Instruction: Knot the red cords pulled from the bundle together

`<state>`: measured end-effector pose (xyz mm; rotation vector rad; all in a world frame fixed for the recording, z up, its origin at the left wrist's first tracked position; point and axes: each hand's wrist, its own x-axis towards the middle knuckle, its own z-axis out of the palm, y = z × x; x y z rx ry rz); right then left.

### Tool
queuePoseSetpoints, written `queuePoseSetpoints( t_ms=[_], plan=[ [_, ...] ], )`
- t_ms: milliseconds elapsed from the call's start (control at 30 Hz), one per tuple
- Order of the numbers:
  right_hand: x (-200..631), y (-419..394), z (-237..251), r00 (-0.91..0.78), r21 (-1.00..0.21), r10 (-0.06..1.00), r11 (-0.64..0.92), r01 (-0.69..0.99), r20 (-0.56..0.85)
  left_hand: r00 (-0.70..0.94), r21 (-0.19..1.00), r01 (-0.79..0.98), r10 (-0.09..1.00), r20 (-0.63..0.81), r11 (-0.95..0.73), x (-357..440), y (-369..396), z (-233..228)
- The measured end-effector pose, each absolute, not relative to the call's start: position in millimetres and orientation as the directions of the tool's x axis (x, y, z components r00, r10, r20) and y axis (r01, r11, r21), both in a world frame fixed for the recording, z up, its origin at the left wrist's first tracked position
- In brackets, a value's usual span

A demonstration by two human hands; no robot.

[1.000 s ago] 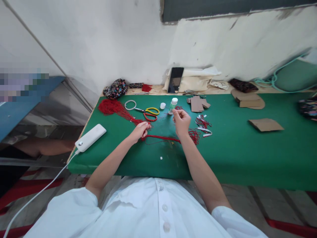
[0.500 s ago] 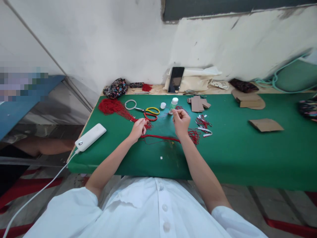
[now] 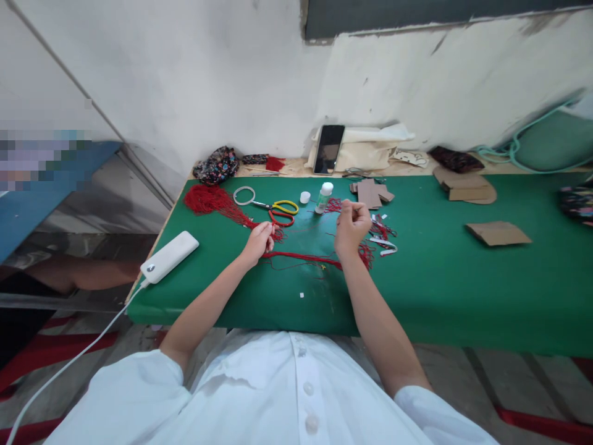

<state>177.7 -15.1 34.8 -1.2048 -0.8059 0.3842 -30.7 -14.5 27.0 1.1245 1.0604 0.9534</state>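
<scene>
My left hand (image 3: 259, 242) is closed in a pinch on a bundle of red threads (image 3: 238, 215), whose loose ends stick out past the fingers. To its right, my right hand (image 3: 353, 227) is raised above the green surface, thumb and fingers pinched on what looks like a fine red thread, only faintly visible. A long red cord (image 3: 301, 255) lies below both hands, its frayed end (image 3: 365, 254) partly behind my right wrist. Scissors (image 3: 282, 213) with one yellow and one red handle rest beyond my left hand. Left of my right hand stands an uncapped glue bottle (image 3: 324, 198).
A white cap (image 3: 304, 197) and a white ring (image 3: 244, 196) lie behind the hands. Cardboard pieces (image 3: 369, 193) and thread scraps (image 3: 382, 228) are to the right. A phone (image 3: 329, 149) leans at the back; a white power bank (image 3: 169, 257) with a cable sits left.
My right hand has moved right, away from the glue bottle, uncovering some red threads beside it. My left hand stays in place, still pinching the bundle.
</scene>
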Motion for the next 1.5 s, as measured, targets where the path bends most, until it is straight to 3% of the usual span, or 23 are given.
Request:
queuePoseSetpoints(
  t_ms=[100,200,300,400,1200,1500],
  plan=[
    [169,-20,32,0.458,-0.92,0.8,0.306,0.246,0.388,0.24,0.984,-0.055,0.959,-0.152,0.169,-30,-15,29],
    [158,-24,27,0.107,-0.855,0.904,0.346,0.387,0.414,0.295,0.985,-0.049,0.944,-0.145,0.167,-30,-17,31],
    [145,-28,19,-0.247,-0.743,0.884,0.467,0.479,0.397,0.362,0.986,-0.035,0.922,-0.14,0.164,-30,-20,32],
    [134,-31,12,-0.391,-0.681,0.836,0.543,0.492,0.385,0.373,0.986,-0.024,0.916,-0.144,0.165,-29,-22,33],
    [135,-34,5,-0.408,-0.387,0.723,0.662,0.642,0.558,0.493,0.958,-0.013,0.836,-0.242,0.285,-27,-25,32],
    [140,-36,13,-0.457,-0.396,0.724,0.675,0.623,0.516,0.476,0.956,-0.02,0.844,-0.248,0.292,-27,-25,34]
  ],
)
